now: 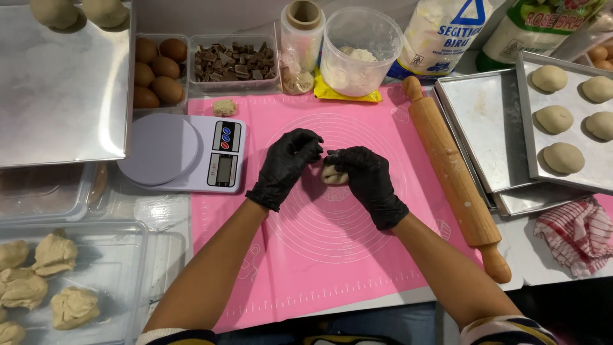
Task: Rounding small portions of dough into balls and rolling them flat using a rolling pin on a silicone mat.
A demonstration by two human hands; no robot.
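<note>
Right hand (367,182), black-gloved, cupping dough piece (332,174) above pink mat (357,268). Left hand (287,163) just beside, fingertips pinching dough edge. Rolling pin (454,176) right, scale (182,153) left.

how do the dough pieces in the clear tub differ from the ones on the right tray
The tub pieces are ragged, torn lumps, yellowish, lying close together; the tray pieces are smooth round balls, paler, spaced in rows. The tub is clear plastic, the tray bare metal. Both sets are raw dough of similar size.

White worktop (159,214) under pink mat (332,255), scale (182,152), trays (485,128), tubs (233,61).
</note>
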